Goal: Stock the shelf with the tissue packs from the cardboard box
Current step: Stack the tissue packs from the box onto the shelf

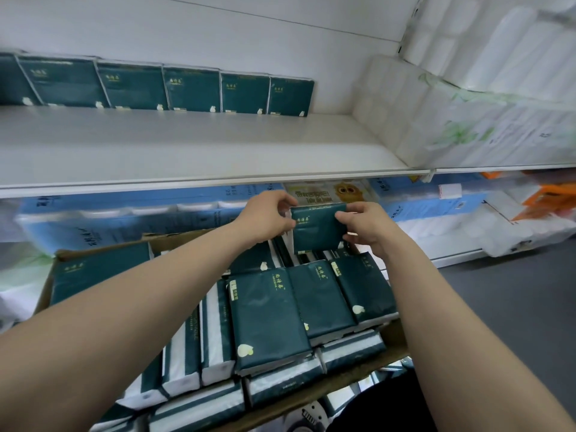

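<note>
**One pack lifted, shelf above and beyond**

Nearest, the cardboard box [393, 336] lies full of green tissue packs [268, 319]. Over its far end, the left hand [268, 218] and right hand [364, 226] pinch one held pack [318, 227] by its side edges, long axis roughly upright. The shelf [187, 145] lies higher and farther back. Its standing row [193, 88] ends beside bare board, likely nearer the right hand.
</note>
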Demonstrator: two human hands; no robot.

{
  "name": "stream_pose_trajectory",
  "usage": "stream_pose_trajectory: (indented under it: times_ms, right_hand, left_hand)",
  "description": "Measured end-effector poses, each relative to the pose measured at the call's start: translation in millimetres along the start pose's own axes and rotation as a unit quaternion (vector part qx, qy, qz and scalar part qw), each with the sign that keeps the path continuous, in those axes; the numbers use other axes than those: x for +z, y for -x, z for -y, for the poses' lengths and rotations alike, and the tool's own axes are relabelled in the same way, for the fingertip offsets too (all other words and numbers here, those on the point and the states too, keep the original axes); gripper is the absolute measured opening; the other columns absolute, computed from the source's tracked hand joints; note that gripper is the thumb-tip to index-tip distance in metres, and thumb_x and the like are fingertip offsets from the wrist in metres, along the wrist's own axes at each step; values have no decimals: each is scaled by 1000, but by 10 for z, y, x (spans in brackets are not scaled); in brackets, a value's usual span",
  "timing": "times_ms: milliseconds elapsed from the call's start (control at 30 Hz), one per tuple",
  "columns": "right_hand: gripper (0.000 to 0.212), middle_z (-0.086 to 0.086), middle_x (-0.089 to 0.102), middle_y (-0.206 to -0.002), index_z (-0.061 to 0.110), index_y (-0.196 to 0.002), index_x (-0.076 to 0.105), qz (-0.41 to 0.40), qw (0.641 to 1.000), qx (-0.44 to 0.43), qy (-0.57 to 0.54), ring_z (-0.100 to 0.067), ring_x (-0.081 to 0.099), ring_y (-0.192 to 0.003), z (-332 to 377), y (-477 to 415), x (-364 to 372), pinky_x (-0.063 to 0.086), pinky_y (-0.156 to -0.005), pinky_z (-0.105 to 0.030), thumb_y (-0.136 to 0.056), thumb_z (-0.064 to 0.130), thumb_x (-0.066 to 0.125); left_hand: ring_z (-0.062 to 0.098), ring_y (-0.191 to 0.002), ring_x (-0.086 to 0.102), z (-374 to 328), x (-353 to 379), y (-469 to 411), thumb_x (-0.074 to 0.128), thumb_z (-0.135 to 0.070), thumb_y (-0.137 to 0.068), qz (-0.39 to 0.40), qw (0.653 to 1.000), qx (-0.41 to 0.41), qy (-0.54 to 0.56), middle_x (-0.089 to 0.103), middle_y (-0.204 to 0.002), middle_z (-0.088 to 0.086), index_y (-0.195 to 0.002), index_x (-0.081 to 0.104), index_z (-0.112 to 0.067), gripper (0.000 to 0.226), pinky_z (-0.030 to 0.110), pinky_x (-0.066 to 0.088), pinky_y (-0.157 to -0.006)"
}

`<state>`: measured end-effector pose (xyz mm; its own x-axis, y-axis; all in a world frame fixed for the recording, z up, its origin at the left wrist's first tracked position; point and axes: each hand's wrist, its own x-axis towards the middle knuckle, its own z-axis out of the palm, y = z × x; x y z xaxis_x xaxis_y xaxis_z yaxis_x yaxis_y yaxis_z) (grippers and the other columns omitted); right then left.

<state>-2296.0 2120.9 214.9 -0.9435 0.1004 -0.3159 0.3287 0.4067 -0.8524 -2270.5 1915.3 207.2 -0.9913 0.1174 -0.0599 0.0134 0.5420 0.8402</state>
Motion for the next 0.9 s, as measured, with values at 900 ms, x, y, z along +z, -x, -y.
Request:
stream_pose_trajectory:
  times_ms: [900]
  right_hand:
    - [32,7,67,-100,20,-125,65,-182,959,-208,-67,-7,62,-86,959,-1029,-249,45,-73,-18,-93,15,65]
  left_hand:
    - [13,-108,61,-581,-319,-1342,62,0,-88,-131,977,121,117,60,-127,-3,-143,46,-25,62,29,47,-98]
